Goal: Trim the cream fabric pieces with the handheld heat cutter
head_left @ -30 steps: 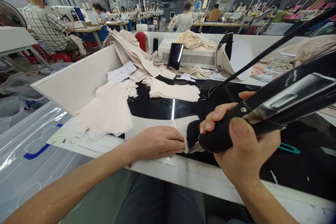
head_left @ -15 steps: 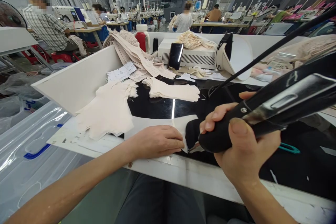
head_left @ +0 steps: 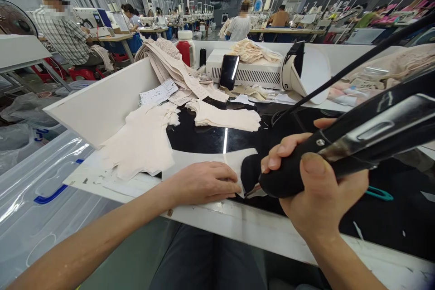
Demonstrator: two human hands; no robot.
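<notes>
My left hand (head_left: 207, 182) rests on a pale fabric piece (head_left: 190, 158) at the front edge of the black glossy worktop (head_left: 207, 140). Its fingers are together and bent at the fabric's right end; the thumb is hidden. My right hand (head_left: 316, 186) is wrapped round the thick black handle of what looks like an iron (head_left: 353, 140), with a silver panel along its side. The rounded end of the handle is close to the left fingertips, just beyond the fabric. The iron's underside is mostly hidden.
Cream fabric pieces (head_left: 139, 140) are heaped at left, and a neat stack (head_left: 226, 117) lies behind. Further back are a phone (head_left: 229, 72), a white vented box (head_left: 258, 74) and a black spool (head_left: 203, 57). A black cord (head_left: 326, 86) slants across. Teal snips (head_left: 379, 193) lie at right.
The whole view has shifted slightly to the right. Both hands, the iron and the fabric keep nearly the same places relative to each other.
</notes>
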